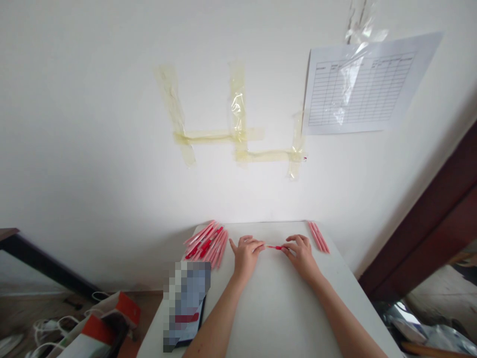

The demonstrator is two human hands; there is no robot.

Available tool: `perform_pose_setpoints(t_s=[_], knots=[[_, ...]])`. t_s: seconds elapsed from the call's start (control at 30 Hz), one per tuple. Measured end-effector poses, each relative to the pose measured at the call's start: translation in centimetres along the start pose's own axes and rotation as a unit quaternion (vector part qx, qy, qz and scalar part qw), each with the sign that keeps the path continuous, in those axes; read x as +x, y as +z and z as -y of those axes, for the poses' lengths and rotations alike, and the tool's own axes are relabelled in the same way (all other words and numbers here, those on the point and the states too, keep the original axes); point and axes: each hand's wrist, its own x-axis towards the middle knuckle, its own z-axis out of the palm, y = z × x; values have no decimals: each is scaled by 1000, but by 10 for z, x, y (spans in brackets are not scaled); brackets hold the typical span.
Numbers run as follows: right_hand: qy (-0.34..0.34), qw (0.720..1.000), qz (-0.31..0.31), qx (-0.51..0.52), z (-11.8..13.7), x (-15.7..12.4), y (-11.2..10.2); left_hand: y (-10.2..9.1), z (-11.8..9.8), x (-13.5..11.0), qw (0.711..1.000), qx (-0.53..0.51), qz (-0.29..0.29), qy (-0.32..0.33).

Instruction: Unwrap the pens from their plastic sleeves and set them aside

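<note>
A thin red pen part (pixel 275 247) spans the gap between my two hands above the white table. Its pale end reaches the pinched fingertips of my left hand (pixel 245 256). My right hand (pixel 301 257) grips the thicker red end between thumb and fingers. Whether it is a refill or part of a pen body is too small to tell. Left of my left hand lies a loose pile of pink pens (pixel 218 246), some with bright red parts. Several more pink pens (pixel 318 237) lie side by side beyond my right hand.
A partly blurred phone-like device (pixel 192 330) lies at the left edge of the white table (pixel 279 313). Behind it rises a white wall with yellowed tape (pixel 238 109) and a printed sheet (pixel 365 89). Orange-and-white boxes (pixel 100 325) and cables are on the floor at left.
</note>
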Motion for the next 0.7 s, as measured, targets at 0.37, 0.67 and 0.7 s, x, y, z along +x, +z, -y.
perform_pose_setpoints(t_s=[0.37, 0.67, 0.7], knots=[[11, 1000, -4, 2, -7, -1, 2, 3, 5, -1, 999, 42, -2, -2], [16, 1000, 23, -7, 2, -2, -1, 4, 5, -4, 996, 89, 30, 7], [20, 999, 32, -4, 4, -2, -1, 4, 4, -4, 996, 85, 36, 8]])
